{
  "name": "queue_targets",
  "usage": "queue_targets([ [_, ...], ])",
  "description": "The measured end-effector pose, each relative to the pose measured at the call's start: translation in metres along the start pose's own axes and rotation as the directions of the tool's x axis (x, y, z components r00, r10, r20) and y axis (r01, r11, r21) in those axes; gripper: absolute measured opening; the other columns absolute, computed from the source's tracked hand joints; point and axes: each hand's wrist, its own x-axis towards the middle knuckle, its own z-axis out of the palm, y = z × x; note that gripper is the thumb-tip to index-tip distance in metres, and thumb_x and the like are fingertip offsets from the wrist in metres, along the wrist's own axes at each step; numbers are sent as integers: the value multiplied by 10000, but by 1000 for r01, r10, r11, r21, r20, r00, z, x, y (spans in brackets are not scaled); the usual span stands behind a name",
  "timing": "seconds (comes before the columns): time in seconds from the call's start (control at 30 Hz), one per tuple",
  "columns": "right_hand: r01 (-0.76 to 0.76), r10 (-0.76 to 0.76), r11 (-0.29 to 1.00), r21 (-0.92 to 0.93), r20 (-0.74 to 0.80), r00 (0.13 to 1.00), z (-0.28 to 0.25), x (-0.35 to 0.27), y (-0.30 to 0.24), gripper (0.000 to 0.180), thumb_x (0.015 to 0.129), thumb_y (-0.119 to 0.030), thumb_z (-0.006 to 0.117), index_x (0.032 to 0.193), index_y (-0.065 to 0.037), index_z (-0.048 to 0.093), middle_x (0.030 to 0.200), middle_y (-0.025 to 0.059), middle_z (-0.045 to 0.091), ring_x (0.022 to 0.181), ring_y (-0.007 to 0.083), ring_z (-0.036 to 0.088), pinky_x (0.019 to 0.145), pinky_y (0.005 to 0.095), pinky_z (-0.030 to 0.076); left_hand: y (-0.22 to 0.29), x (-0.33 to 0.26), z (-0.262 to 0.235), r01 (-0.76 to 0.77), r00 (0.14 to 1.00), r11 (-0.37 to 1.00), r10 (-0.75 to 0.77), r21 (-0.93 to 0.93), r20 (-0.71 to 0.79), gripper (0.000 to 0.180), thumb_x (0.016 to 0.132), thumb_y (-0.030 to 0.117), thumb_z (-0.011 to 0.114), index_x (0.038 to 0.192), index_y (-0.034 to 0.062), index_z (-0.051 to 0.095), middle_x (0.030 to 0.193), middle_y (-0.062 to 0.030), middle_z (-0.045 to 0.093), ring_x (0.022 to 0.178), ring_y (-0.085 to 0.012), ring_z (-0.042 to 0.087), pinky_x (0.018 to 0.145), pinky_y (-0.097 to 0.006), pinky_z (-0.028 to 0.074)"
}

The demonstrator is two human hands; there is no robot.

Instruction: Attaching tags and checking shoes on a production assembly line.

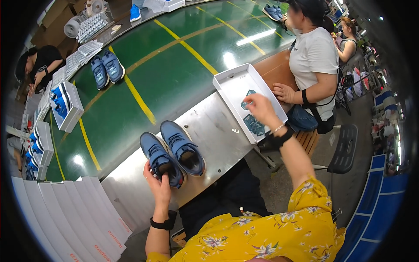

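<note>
— How many shoes sit at the near bench?
— Two blue shoes [172,153], side by side on the steel plate [214,126] by the green belt [174,65]. The left hand [159,185] grips the heel of the left one, fingers clamped on its rim. The other one lies untouched just beside it.
— Which way do they point?
— Toes up and slightly left, toward the belt; heels toward the person. Long axes run nearly parallel, from the bench edge to the belt.
— And the right hand [259,109]?
— It reaches over a white tray [231,78], a shallow open box to the right of the shoes. Its fingertips are pinched on one small dark-blue tag [247,104]. Several more such tags [254,124] lie in the tray's near end; I cannot count them exactly.
— Other shoes?
— One more blue pair [107,67] on the belt, far left, and a pair in an open white box [70,107].
— Packages?
— A fan of flat white box lids [65,209] at lower left, with red printing at their ends.
</note>
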Motion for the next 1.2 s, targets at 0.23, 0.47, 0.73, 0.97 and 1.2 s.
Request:
queue_targets([
  [0.23, 24, 22, 990, -140, 318, 948, -9, 34, 72, 425, 589, -39, 895, 960, -29, 688, 910, 107, 675, 848, 243, 645, 777, 345, 532, 8, 6, -10, 71, 997, 995, -69, -68, 24, 680, 841, -60, 505, 1494, 47, 347, 1373, -133, 452, 1215, -232, 520, 996, -346, 491],
  [0.47, 84, -8, 973, -215, 332, 943, -12, 50, 90, 433, 539, -94, 937, 879, -43, 674, 920, 124, 653, 887, 297, 650, 800, 366, 529, 65, 6, -15, -299, 936, 696, 346, 653, 61, 673, 713, -110, 571, 1370, 35, 538, 1393, -184, 494, 1258, -416, 464, 1128, -490, 334],
  [0.73, -2, 51, 993, -115, 426, 903, -18, 48, 88, 374, 607, -98, 903, 895, -48, 671, 799, 97, 665, 779, 275, 653, 720, 364, 528, 106, -12, 57, -424, 890, 557, 403, 714, 213, 519, 803, 93, 727, 1304, 85, 594, 1368, -124, 547, 1313, -340, 438, 1147, -494, 214],
  [0.97, 233, -151, 954, -191, 365, 919, -20, 55, 110, 424, 585, -101, 915, 911, -46, 650, 861, 120, 676, 877, 293, 656, 769, 391, 519, 94, 4, 67, -471, 860, 513, 449, 717, 243, 596, 815, 211, 801, 1343, 75, 561, 1305, -126, 588, 1269, -330, 491, 1112, -486, 259],
  [1.2, 95, -35, 987, -128, 406, 913, -20, 53, 94, 300, 692, -34, 852, 881, -18, 619, 791, 63, 650, 754, 185, 625, 705, 306, 514, 64, 18, 82, -444, 883, 639, 433, 628, 184, 378, 845, 23, 680, 1210, 54, 585, 1093, -137, 624, 912, -355, 643, 784, -396, 505],
])
